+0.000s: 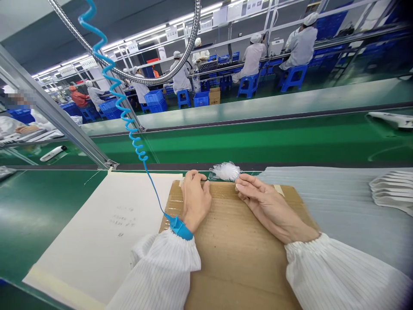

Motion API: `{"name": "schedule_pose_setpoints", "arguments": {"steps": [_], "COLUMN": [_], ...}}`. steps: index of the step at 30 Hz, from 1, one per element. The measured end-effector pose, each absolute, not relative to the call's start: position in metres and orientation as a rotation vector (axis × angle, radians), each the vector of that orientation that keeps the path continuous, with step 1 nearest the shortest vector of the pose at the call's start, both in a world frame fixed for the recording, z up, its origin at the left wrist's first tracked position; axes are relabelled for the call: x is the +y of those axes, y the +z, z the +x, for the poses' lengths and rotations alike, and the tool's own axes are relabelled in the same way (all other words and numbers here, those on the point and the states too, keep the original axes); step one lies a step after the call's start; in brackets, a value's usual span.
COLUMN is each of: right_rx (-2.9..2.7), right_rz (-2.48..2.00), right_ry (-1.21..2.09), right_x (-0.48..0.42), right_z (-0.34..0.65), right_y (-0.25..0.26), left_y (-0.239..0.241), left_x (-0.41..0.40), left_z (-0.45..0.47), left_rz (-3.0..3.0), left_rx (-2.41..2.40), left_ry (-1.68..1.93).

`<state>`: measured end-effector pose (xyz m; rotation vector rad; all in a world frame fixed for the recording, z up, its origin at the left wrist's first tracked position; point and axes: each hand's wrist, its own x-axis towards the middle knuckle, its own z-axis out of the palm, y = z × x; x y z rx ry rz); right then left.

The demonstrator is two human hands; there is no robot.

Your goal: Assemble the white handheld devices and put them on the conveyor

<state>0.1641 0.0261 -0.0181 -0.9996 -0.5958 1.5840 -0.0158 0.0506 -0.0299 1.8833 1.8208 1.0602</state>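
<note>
Though empty and half-open, the left hand and right hand rest on cardboard by a white tuft.

Brown cardboard lies under the left hand and right hand, with a white tuft just beyond them. The white sleeves have thin grey stripes. A bright blue strap and blue coiled cord sit at the left hand. Left of the hands, white paper with grey writing lies on the green surface; to the right lies a pale grey sheet with fine stripes.
</note>
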Motion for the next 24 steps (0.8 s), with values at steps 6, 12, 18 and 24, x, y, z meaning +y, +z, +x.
{"name": "schedule_pose_setpoints", "arguments": {"steps": [6,12,18,24], "right_rx": [-0.578,-0.564,-0.566,-0.565], "right_rz": [-0.99,-0.99,-0.983,-0.989], "right_ry": [1.6,1.6,1.604,1.597], "right_x": [0.0267,0.0277,0.0267,0.0267], "right_z": [0.1643,0.1646,0.1642,0.1653], "right_y": [-0.0169,-0.0185,-0.0181,-0.0188], "left_y": [-0.0302,-0.0315,-0.0331,-0.0347], "left_x": [0.0505,0.0513,0.052,0.0517], "left_z": [-0.0161,-0.0161,-0.0169,-0.0171], "left_rz": [1.884,1.886,1.896,1.894], "left_rx": [1.82,1.817,1.808,1.8], "left_ry": [1.061,1.077,1.09,1.112]}}
